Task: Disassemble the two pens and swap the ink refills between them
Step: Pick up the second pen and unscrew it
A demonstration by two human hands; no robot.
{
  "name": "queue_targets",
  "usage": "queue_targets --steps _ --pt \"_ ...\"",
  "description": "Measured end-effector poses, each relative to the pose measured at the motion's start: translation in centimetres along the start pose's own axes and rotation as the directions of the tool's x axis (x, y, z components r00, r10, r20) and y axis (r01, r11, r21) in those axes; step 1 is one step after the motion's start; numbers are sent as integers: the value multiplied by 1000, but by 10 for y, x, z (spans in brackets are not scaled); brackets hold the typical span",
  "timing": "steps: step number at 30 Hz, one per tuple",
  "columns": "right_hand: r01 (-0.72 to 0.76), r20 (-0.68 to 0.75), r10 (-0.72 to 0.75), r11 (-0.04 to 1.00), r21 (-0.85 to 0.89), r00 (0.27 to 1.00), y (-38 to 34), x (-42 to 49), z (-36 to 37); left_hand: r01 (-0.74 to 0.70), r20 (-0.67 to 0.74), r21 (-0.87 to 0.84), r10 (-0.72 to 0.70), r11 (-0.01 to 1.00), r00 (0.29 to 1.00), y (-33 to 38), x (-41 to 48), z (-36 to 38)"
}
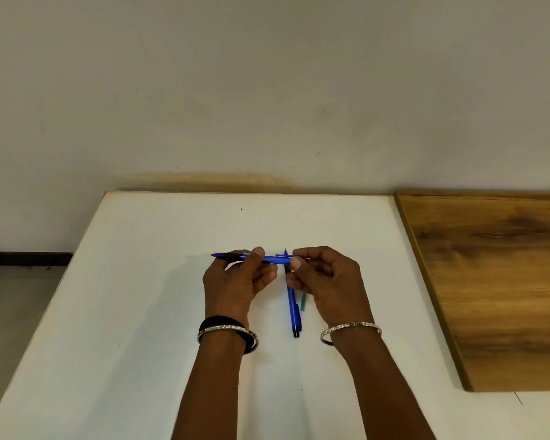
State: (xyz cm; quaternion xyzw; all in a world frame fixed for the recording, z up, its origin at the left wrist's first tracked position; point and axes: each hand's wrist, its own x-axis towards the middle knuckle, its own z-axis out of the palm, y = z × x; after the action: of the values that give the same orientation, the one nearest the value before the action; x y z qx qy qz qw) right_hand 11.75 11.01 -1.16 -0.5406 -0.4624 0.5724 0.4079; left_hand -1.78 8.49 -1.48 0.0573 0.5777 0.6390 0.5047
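Observation:
A blue pen point(272, 258) is held level above the white table point(140, 281), lying left to right. My left hand point(235, 284) grips its left part between thumb and fingers. My right hand point(324, 281) pinches the pen's right end, where a thin tip shows past the fingers. A second blue pen point(294, 312) lies on the table beneath my hands, pointing away from me, its far end partly hidden by my right hand. A small dark green piece point(304, 301) lies just right of it.
A wooden board point(489, 281) covers the table's right side. The wall stands right behind the table's far edge. Floor shows beyond the table's left edge. Bangles ring both wrists.

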Motion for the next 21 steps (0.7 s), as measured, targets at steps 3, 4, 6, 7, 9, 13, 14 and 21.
queue_targets --steps 3,4,6,7,9,13,14,21 --pt "19 -10 -18 998 62 1000 -1 1 -4 7 -51 98 -2 995 999 0 -2 3" --pt "26 -22 -25 998 60 999 -1 1 -6 -16 -102 193 36 981 994 -1 -3 3" --pt "36 -56 -33 998 49 998 -2 2 -10 -137 -176 449 237 883 955 -2 -4 5" --pt "43 -72 -40 998 42 997 -2 3 -12 -226 -163 580 383 783 909 -3 -6 5" --pt "58 -82 -55 998 35 995 -2 3 -16 -355 -20 800 614 483 789 -5 -8 7" --pt "96 -16 -96 995 2 995 -4 5 -20 -447 340 894 630 14 698 -13 -17 16" --pt "101 1 -101 995 7 995 -4 5 -21 -485 402 874 587 -18 703 -16 -18 17" --pt "60 -13 -58 983 175 998 -6 5 -35 -684 608 720 369 118 703 -19 -20 19"
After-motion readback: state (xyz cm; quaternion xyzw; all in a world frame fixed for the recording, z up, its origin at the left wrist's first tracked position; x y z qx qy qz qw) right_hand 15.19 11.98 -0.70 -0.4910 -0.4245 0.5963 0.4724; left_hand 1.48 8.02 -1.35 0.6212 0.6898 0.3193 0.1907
